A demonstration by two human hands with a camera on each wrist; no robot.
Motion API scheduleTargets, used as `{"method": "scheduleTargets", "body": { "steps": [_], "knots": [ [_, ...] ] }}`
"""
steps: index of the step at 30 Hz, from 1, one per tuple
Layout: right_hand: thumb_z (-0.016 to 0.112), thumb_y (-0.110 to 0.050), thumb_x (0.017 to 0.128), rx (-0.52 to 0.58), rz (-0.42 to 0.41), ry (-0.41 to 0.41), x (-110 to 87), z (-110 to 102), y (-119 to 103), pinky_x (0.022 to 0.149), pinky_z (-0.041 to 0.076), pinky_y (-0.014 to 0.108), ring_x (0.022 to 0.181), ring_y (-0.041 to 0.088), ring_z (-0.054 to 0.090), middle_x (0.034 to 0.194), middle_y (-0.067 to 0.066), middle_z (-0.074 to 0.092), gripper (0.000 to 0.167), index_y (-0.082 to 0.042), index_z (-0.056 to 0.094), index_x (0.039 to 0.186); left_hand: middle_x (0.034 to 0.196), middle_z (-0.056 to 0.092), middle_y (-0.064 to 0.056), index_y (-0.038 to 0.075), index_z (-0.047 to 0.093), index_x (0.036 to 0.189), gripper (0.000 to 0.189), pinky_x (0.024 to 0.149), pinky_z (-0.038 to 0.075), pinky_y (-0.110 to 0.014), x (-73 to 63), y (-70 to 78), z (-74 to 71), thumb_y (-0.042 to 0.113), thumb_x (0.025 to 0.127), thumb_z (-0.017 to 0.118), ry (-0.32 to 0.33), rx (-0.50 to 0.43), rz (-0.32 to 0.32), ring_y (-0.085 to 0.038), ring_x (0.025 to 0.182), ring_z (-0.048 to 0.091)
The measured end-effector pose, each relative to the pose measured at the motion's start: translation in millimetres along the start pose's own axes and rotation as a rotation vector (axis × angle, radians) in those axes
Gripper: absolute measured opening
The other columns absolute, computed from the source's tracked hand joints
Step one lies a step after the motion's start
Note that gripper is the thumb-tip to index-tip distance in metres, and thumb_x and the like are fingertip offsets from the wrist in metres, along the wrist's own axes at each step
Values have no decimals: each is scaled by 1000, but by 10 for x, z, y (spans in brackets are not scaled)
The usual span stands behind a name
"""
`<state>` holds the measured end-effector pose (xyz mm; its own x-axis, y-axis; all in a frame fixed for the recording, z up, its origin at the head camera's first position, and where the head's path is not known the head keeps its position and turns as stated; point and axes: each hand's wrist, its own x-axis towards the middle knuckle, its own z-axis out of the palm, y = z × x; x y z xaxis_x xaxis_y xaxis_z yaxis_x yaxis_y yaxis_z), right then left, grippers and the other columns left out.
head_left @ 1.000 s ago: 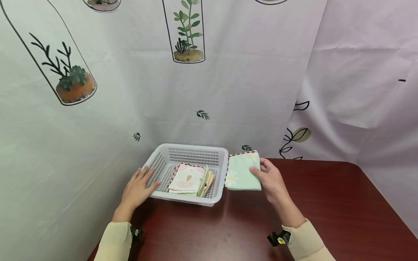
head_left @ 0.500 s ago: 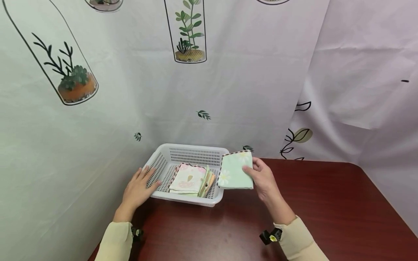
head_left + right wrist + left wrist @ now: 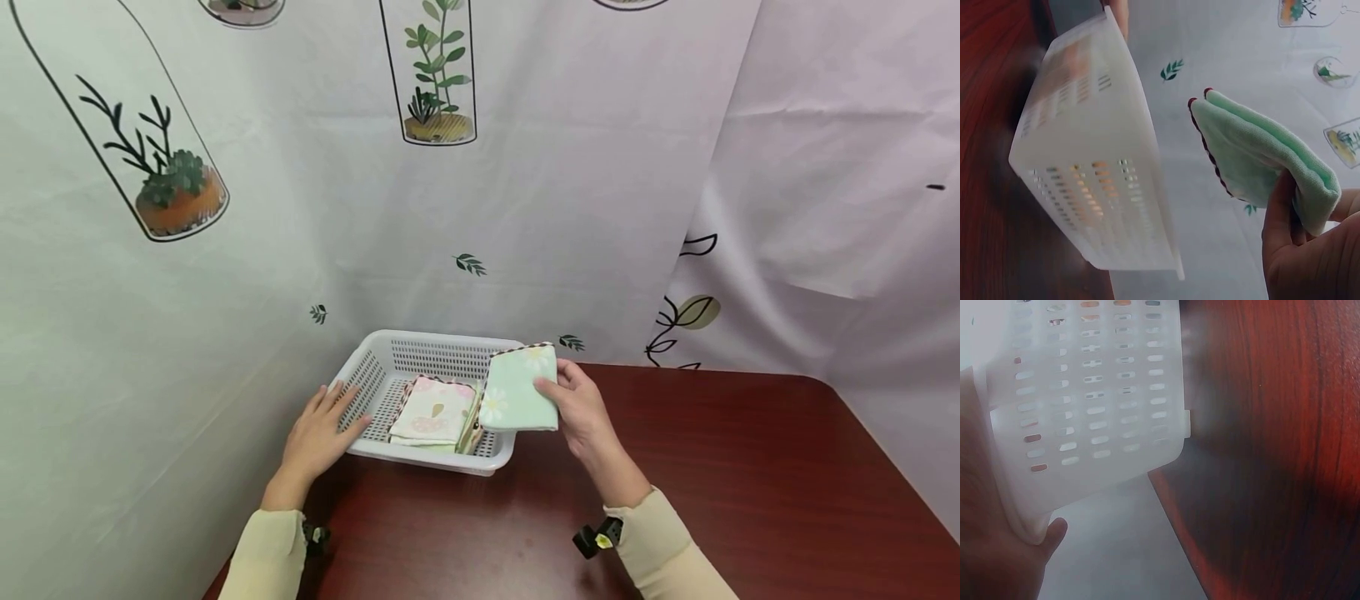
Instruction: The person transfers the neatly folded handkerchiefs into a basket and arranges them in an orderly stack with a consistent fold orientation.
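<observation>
My right hand (image 3: 585, 408) pinches a folded mint-green towel (image 3: 519, 390) with daisies and a striped edge, thumb on top. The towel hangs over the right end of a white plastic basket (image 3: 442, 457); in the right wrist view the green towel (image 3: 1254, 147) is apart from the basket rim. My left hand (image 3: 318, 433) rests on the basket's left rim, fingers spread fairly straight. Inside the basket lies a white folded towel (image 3: 433, 410) with a pink print, with more folded cloths (image 3: 471, 429) at its right, partly hidden by the green towel.
A dark red-brown table (image 3: 712, 467) extends to the right and in front of the basket. Behind and at the left hangs a pale curtain (image 3: 562, 208) printed with plants, close to the basket's back side.
My right hand has moved left with the green towel, from beside the basket to above its right end. The left hand and basket stay in place.
</observation>
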<state>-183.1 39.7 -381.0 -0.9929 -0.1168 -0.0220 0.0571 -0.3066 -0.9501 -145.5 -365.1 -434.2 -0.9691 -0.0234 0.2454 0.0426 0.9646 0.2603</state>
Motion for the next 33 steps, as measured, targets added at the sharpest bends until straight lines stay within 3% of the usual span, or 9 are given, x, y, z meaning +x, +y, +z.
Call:
{"method": "scheduleTargets", "body": {
  "steps": [11,20,33],
  "knots": [
    [62,1,96,48,38,-17,140,291,129,76,59,30,95,16,69,130,19,61,41,-1,53,136,162,31,-22,10,42,155,73,112,27,-71,11,-18,10,51,98,59,9,5,2,-48,149,21],
    [61,3,96,95,55,-14,212,439,233,74,59,29,91,15,69,122,20,64,43,0,53,138,163,30,-22,11,41,156,74,112,26,-71,10,-11,17,53,97,58,6,-3,-4,-47,150,20],
    [60,2,97,134,90,-44,271,666,374,83,60,33,100,19,69,132,25,61,45,0,51,140,162,31,-21,10,42,155,75,111,28,-71,2,-10,7,56,97,57,11,6,-4,-47,150,21]
  ]
}}
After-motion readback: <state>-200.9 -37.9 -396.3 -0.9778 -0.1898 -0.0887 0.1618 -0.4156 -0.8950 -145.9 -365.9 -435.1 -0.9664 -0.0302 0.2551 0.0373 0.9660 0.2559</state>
